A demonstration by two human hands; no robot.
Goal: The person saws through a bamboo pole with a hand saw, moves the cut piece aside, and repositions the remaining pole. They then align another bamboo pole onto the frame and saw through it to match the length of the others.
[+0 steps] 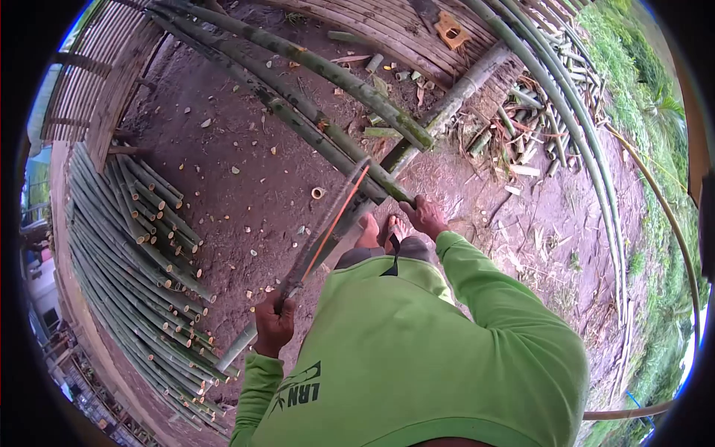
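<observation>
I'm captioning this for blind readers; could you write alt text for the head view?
A person in a green shirt holds a bow-shaped saw in the left hand, its far end over bamboo poles, with the right hand at one pole's end. Many cut poles lie stacked at the picture's left, beside bare brown ground.

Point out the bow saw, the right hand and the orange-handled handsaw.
Bow saw [337,221]: head view, midway along its orange strip.
Right hand [428,217]: head view, back of the hand.
Handsaw [460,34]: head view, its orange handle.
</observation>
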